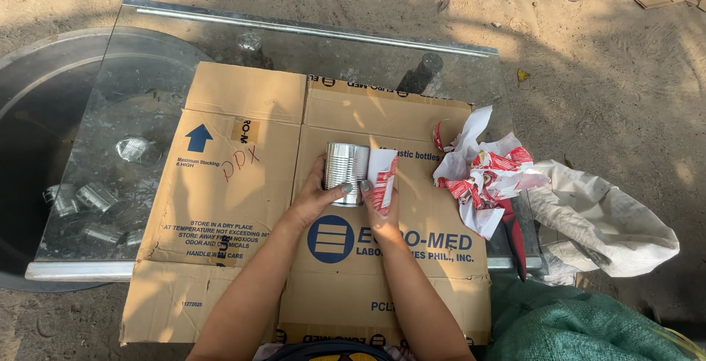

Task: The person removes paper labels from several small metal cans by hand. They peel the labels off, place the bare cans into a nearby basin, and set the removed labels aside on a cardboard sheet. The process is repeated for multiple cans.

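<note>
While the left hand point(318, 198) has its fingers clamped on the bare metal can point(346, 173) at the middle of the counter point(294, 34), the right hand point(381, 210) pinches the red-white label point(382, 177); peel slowly, flat against the can. Beyond, at the right edge, lie torn labels point(482, 177).

This is an outdoor yard used as a makeshift scrap-sorting spot. Bare sandy ground point(603, 89) with dappled sunlight surrounds a glass-topped bench point(309, 34) covered by a flattened cardboard box point(243, 184). Stripped metal cans point(88, 199) lie in a large dark basin point(37, 118), torn paper labels point(482, 173) pile beside woven sacks point(603, 221).
</note>
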